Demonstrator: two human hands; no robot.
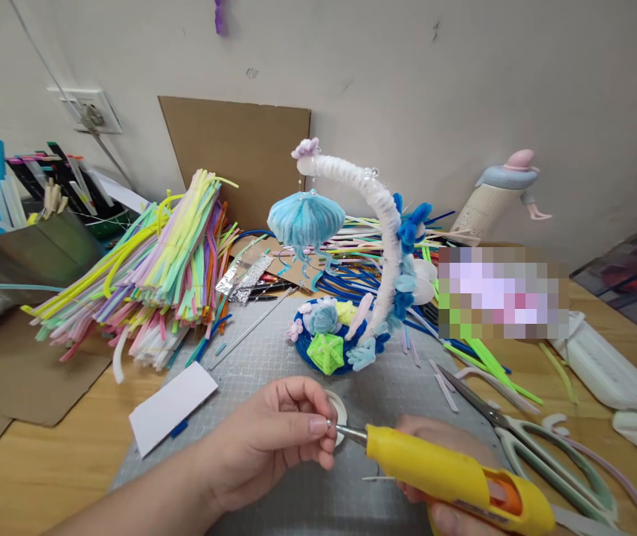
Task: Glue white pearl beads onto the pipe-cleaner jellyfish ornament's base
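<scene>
Between the thumb and forefinger of my left hand (279, 435) is a tiny shiny bead (329, 423). My right hand (441, 439) grips a yellow glue gun (435, 469), its metal nozzle tip right at the bead; whether they touch I cannot tell. A white round disc (338, 409) lies partly hidden behind my left fingers. Just beyond my hands stands a pipe-cleaner ornament with a white curved arch (388, 231). From its top hangs a light blue jellyfish (306, 223). A green star (325, 353), small flowers and a shell shape sit on its dark blue base (310, 361).
Scissors (525, 439) lie open-bladed at the right on the grey cutting mat (184, 461). Bundled pipe cleaners (167, 275) are heaped at the left, near a white card (173, 406). Cardboard (240, 149) leans on the wall; a bottle (491, 193) stands back right.
</scene>
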